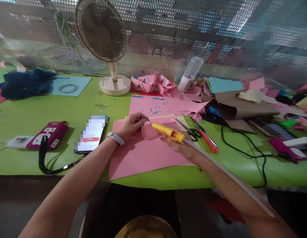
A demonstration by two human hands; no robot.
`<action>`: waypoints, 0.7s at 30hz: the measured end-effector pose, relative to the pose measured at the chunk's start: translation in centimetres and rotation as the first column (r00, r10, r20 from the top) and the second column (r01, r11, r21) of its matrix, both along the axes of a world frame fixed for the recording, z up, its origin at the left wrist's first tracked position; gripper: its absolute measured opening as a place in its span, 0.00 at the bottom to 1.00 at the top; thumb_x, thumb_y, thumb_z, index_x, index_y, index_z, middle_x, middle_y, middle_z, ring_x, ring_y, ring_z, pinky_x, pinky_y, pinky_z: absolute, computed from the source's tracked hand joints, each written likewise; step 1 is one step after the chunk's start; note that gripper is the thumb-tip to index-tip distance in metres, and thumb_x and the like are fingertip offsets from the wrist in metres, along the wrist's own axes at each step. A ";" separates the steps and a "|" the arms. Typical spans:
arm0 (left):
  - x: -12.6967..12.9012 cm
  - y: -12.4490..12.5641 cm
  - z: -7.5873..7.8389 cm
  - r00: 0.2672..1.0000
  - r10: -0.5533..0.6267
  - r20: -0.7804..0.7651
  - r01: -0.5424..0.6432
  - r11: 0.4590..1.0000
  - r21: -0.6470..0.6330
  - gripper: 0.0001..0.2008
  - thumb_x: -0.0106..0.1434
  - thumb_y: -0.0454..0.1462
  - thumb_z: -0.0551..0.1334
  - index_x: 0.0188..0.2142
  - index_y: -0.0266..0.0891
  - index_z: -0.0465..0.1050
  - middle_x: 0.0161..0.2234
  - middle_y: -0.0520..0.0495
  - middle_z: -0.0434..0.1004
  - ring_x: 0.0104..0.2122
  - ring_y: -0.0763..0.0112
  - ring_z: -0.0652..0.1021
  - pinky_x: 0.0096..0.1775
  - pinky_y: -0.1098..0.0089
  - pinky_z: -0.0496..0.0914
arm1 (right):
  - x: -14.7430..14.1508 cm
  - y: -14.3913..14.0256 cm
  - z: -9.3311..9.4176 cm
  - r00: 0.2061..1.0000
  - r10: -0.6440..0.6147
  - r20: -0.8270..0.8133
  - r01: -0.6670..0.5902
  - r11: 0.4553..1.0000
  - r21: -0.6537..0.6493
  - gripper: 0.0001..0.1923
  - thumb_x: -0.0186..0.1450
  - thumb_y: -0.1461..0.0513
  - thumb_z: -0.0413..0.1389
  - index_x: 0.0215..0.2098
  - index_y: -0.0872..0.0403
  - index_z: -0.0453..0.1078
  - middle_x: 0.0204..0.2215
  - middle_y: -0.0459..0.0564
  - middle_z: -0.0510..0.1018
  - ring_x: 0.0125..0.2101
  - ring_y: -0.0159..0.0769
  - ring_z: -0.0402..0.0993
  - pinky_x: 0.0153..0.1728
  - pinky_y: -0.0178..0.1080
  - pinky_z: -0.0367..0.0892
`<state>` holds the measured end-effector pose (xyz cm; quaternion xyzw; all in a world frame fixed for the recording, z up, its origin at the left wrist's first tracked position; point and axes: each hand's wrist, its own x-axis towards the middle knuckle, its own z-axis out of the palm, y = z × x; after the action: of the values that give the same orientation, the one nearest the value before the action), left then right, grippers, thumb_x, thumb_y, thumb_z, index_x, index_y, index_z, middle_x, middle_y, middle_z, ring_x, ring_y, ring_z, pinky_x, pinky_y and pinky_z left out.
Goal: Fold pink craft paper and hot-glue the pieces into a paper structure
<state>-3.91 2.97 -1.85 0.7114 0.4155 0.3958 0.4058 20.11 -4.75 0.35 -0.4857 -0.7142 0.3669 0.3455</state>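
My left hand (133, 124), with a pale watch band on the wrist, is over the upper left of a stack of pink paper sheets (133, 162). Its thumb and fingertips are pressed together; a tiny dark blue spot shows at the tips, too small to name. A yellow hot glue gun (165, 130) lies in my right hand (179, 148), its nozzle pointing left, close to my left fingertips. From its rear a long whitish glue stick (230, 178) runs back along my right forearm. Below the nozzle is a small folded pink paper piece (151, 132), partly shadowed.
Scissors (191, 132) and a red box cutter (210, 142) lie right of the paper. Left are a phone (91, 134) and a purple power strip (48, 135). Behind stand a fan (115, 85), folded pink paper shapes (148, 83) and a bottle (191, 72). A black cable (242, 152) loops at right.
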 end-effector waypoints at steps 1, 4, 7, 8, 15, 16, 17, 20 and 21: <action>0.0 0.0 0.0 1.000 0.009 -0.016 -0.009 1.000 -0.001 0.14 0.63 0.45 0.60 0.38 0.36 0.74 0.24 0.52 0.69 0.23 0.75 0.67 0.25 0.74 0.60 | 0.1 0.0 0.3 1.000 0.004 -0.029 -0.004 1.000 0.012 0.13 0.61 0.51 0.60 0.38 0.49 0.71 0.28 0.45 0.75 0.25 0.35 0.69 0.26 0.39 0.65; -0.1 0.0 0.1 0.998 0.029 -0.048 -0.028 0.999 0.025 0.15 0.63 0.47 0.60 0.37 0.37 0.75 0.24 0.52 0.69 0.24 0.74 0.68 0.25 0.74 0.61 | 0.6 0.1 1.6 1.000 0.016 0.000 -0.016 0.985 0.171 0.11 0.62 0.52 0.60 0.35 0.51 0.71 0.31 0.47 0.76 0.29 0.36 0.71 0.32 0.39 0.68; -0.3 0.1 0.3 0.997 0.036 -0.074 -0.033 0.999 0.041 0.16 0.62 0.48 0.60 0.38 0.37 0.75 0.29 0.49 0.74 0.26 0.72 0.70 0.27 0.74 0.63 | 2.3 0.2 2.4 0.988 0.014 0.155 -0.068 0.934 0.350 0.12 0.60 0.53 0.61 0.33 0.52 0.69 0.29 0.46 0.74 0.30 0.36 0.71 0.35 0.40 0.68; -0.3 0.2 0.3 0.995 0.042 -0.095 -0.039 0.999 0.037 0.17 0.62 0.49 0.60 0.39 0.37 0.75 0.29 0.49 0.74 0.26 0.72 0.71 0.27 0.74 0.63 | 3.2 0.3 2.5 0.981 0.017 0.195 -0.090 0.924 0.372 0.13 0.60 0.52 0.61 0.35 0.52 0.69 0.30 0.47 0.74 0.30 0.36 0.71 0.35 0.40 0.69; -0.3 0.1 0.7 0.996 0.061 -0.072 -0.065 0.996 -0.061 0.24 0.58 0.55 0.62 0.40 0.38 0.74 0.24 0.52 0.70 0.23 0.73 0.68 0.23 0.75 0.61 | 13.3 0.9 1.8 0.917 -0.101 0.386 -0.055 0.926 0.373 0.25 0.54 0.52 0.65 0.45 0.55 0.69 0.38 0.52 0.76 0.34 0.39 0.73 0.35 0.39 0.68; -0.3 0.0 0.8 0.995 0.062 -0.078 -0.067 0.996 -0.060 0.24 0.57 0.55 0.62 0.40 0.38 0.74 0.25 0.51 0.70 0.23 0.73 0.68 0.23 0.75 0.61 | 15.0 1.2 1.8 0.904 -0.141 0.403 -0.029 0.921 0.388 0.26 0.53 0.53 0.66 0.46 0.55 0.69 0.38 0.52 0.76 0.35 0.39 0.72 0.36 0.39 0.68; -0.3 -0.1 0.9 0.994 0.066 -0.087 -0.071 0.996 -0.050 0.24 0.57 0.56 0.62 0.39 0.38 0.74 0.25 0.51 0.71 0.23 0.72 0.68 0.23 0.75 0.61 | 16.5 1.5 1.8 0.881 -0.173 0.440 -0.011 0.923 0.385 0.26 0.53 0.54 0.66 0.46 0.55 0.69 0.39 0.52 0.76 0.36 0.40 0.72 0.37 0.40 0.67; -0.3 -0.2 1.1 0.990 0.093 -0.109 -0.096 0.995 -0.019 0.23 0.57 0.56 0.62 0.38 0.39 0.75 0.26 0.51 0.72 0.24 0.72 0.69 0.23 0.75 0.62 | 20.2 2.7 1.9 0.790 -0.272 0.549 0.056 0.925 0.377 0.24 0.53 0.60 0.65 0.48 0.57 0.69 0.42 0.56 0.77 0.40 0.43 0.73 0.42 0.41 0.66; -0.3 -0.2 1.1 0.989 0.099 -0.112 -0.101 0.995 -0.020 0.23 0.57 0.56 0.62 0.38 0.40 0.74 0.26 0.51 0.71 0.24 0.72 0.69 0.23 0.75 0.62 | 21.2 3.1 1.9 0.763 -0.285 0.579 0.065 0.926 0.371 0.25 0.53 0.62 0.64 0.48 0.58 0.69 0.44 0.58 0.77 0.42 0.44 0.73 0.44 0.42 0.66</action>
<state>-4.19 2.72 -0.75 0.7053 0.4774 0.3704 0.3708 41.28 -1.60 2.28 -0.5803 -0.7893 0.0268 0.1990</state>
